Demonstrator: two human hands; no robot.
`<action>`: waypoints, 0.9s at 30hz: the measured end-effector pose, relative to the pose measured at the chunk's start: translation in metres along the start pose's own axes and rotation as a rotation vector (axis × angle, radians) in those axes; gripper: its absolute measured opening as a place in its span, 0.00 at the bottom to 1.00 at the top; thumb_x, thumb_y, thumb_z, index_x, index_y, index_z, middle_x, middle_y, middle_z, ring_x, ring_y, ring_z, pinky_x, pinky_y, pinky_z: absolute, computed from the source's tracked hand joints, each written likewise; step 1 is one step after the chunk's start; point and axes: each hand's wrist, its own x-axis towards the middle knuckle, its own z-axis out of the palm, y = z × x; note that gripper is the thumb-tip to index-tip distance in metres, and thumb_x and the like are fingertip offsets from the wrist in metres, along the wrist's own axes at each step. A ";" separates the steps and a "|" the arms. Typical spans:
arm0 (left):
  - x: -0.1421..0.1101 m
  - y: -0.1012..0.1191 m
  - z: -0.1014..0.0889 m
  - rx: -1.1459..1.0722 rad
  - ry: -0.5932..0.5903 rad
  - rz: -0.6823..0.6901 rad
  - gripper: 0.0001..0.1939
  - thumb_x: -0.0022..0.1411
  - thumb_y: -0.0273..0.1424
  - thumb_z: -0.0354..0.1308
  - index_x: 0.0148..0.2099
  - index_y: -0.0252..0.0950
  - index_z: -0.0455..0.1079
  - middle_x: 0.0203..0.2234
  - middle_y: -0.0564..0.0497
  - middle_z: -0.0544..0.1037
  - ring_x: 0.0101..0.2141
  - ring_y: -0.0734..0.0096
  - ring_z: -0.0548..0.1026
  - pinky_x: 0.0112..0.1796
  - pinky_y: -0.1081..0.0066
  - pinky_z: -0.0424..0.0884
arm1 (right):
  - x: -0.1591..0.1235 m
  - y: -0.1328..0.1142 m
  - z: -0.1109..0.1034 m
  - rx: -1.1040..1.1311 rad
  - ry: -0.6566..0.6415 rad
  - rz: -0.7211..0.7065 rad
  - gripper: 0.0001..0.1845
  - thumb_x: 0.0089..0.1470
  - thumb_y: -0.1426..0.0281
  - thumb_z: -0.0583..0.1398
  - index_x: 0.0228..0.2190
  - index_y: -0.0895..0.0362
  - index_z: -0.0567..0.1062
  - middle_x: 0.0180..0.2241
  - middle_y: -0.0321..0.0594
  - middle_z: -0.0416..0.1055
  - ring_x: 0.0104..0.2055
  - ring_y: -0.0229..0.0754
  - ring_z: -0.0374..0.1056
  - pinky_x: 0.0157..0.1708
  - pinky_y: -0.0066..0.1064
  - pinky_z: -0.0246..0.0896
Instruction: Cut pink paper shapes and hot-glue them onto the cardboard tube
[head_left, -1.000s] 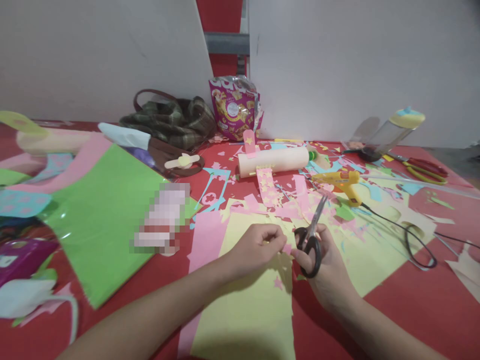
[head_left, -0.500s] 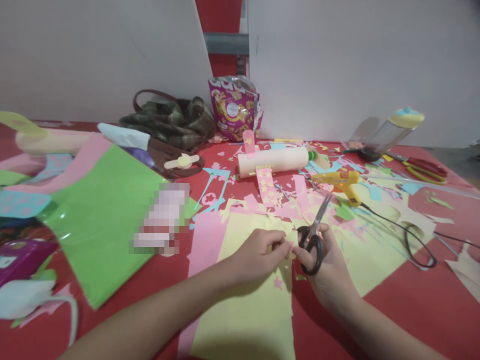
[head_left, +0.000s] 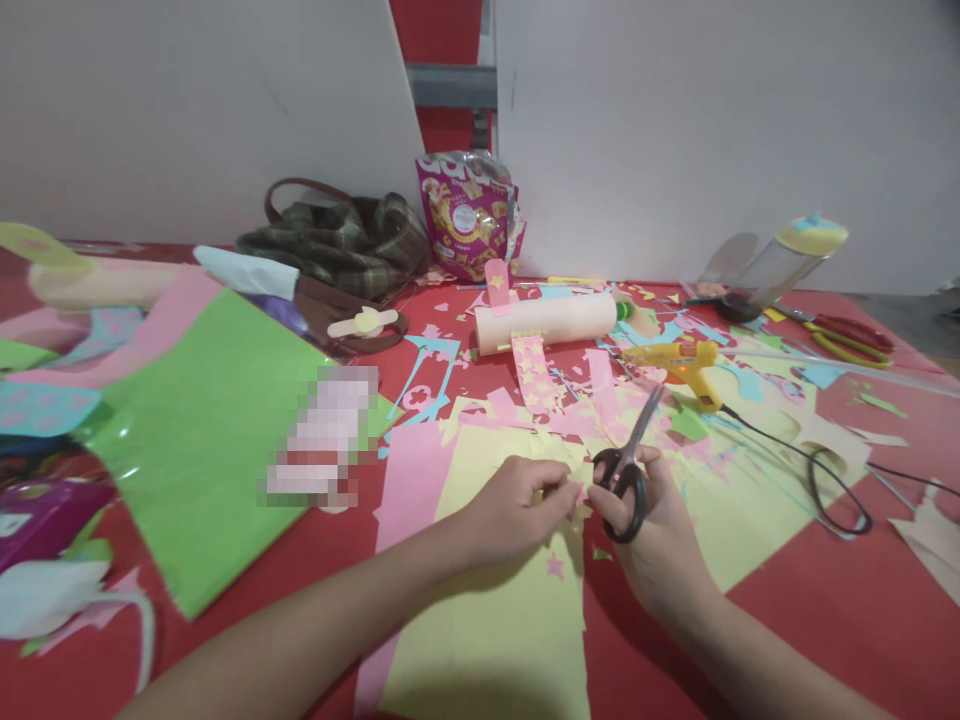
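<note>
With thumb and forefinger pinched together, my left hand (head_left: 525, 508) holds a small pale piece of paper (head_left: 583, 473), mostly hidden by the fingers. My right hand (head_left: 660, 535) is closed on a pair of black-handled scissors (head_left: 626, 480), whose blades point up and away. The two hands are close together, with a narrow gap between the fingertips. Under them lies a yellow paper sheet (head_left: 480, 640), overlapping a pink sheet (head_left: 401, 530). A pink paper star (head_left: 555, 566) rests on the yellow sheet just below my left hand.
Behind the hands lies a cream tube (head_left: 555, 322) amid paper scraps. A yellow glue gun (head_left: 679, 362) with a black cord and red-handled pliers (head_left: 855, 335) are at right. Green sheet (head_left: 202, 450) at left; snack bag (head_left: 469, 215) and plaid bag (head_left: 345, 240) at back.
The fingertips of my right hand have drawn slightly away from my left fingertips, and the scissors have shifted a little upward. My left hand stays nearly in place.
</note>
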 end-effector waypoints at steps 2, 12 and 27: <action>0.000 0.000 0.000 0.005 -0.002 0.002 0.14 0.57 0.31 0.42 0.21 0.34 0.55 0.16 0.57 0.57 0.19 0.80 0.56 0.22 0.77 0.52 | 0.000 -0.001 0.000 0.004 -0.004 -0.001 0.15 0.41 0.75 0.61 0.29 0.51 0.60 0.28 0.31 0.63 0.28 0.35 0.59 0.27 0.26 0.55; 0.000 0.001 -0.001 0.032 0.008 0.022 0.14 0.56 0.29 0.43 0.19 0.33 0.54 0.15 0.57 0.56 0.19 0.80 0.55 0.22 0.77 0.52 | -0.001 0.000 0.000 0.030 -0.013 0.009 0.15 0.42 0.76 0.60 0.29 0.51 0.59 0.28 0.30 0.62 0.28 0.34 0.59 0.27 0.25 0.54; 0.001 -0.001 0.000 0.074 0.005 0.014 0.15 0.56 0.29 0.43 0.19 0.34 0.50 0.14 0.59 0.52 0.18 0.81 0.52 0.21 0.77 0.49 | -0.001 -0.001 0.002 0.021 -0.005 0.010 0.16 0.40 0.75 0.62 0.29 0.51 0.60 0.25 0.29 0.63 0.26 0.33 0.60 0.24 0.23 0.55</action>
